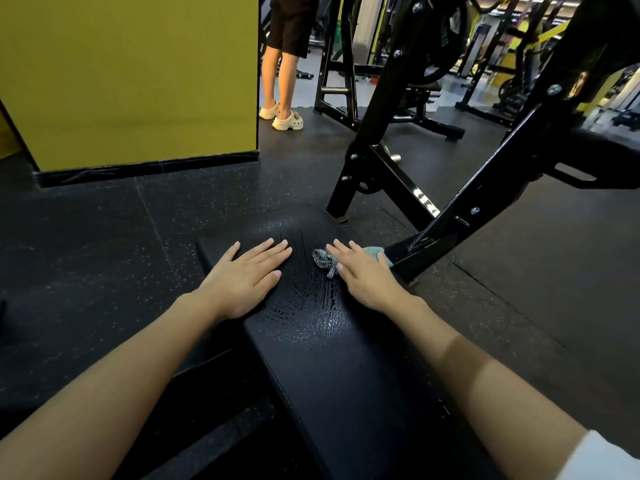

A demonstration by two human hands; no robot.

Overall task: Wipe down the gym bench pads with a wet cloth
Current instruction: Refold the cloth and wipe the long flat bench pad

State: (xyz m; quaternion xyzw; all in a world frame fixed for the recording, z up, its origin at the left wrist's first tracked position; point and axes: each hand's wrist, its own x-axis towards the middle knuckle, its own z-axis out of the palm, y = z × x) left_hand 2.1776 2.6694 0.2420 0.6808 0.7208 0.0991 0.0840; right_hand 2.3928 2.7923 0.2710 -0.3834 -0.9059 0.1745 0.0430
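The right hand (363, 277) lay flat, fingers straight, pressing the crumpled teal-and-grey wet cloth (323, 260) onto the black vinyl bench pad (311, 362) at its right edge, apparently to sweep it. The left hand (242, 275) rested open by the left edge, likely bracing; wet streaks (304, 306) glistened between.

Yellow wall (138, 81), bystander's legs (282, 81) — black rack (384, 98) beyond.

The black bench pad (311, 341) is streaked wet; a crumpled teal-grey cloth (325, 259) lies on its right side under the right hand (363, 275).
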